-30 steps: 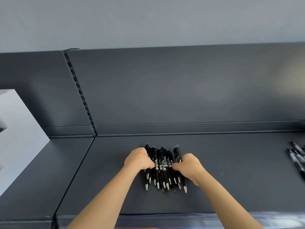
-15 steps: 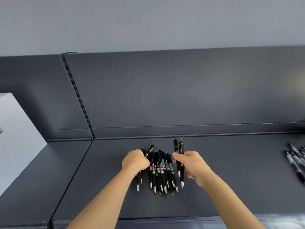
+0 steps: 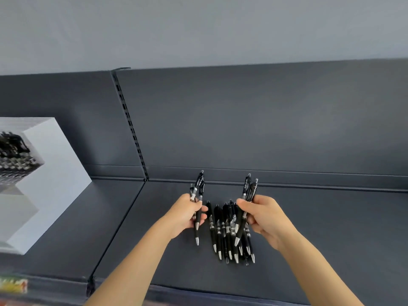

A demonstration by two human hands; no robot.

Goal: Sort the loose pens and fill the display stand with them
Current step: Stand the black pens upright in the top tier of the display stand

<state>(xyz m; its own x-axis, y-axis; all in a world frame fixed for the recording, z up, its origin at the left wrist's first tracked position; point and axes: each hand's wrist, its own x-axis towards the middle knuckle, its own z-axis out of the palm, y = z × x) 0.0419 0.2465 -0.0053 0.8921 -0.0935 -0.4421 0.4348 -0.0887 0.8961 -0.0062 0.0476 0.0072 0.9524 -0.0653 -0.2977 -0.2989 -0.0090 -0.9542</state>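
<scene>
Pile (image 3: 223,230) of black pens: lower centre of frame, lying on dark shelf (image 3: 331,239), tips toward the bottom edge. Left hand (image 3: 185,214), just left of pile, grips left bunch (image 3: 198,191); right hand (image 3: 262,217), over pile's right side, grips right bunch (image 3: 249,188). White stand (image 3: 55,184): left edge, well apart, partly stocked.
</scene>
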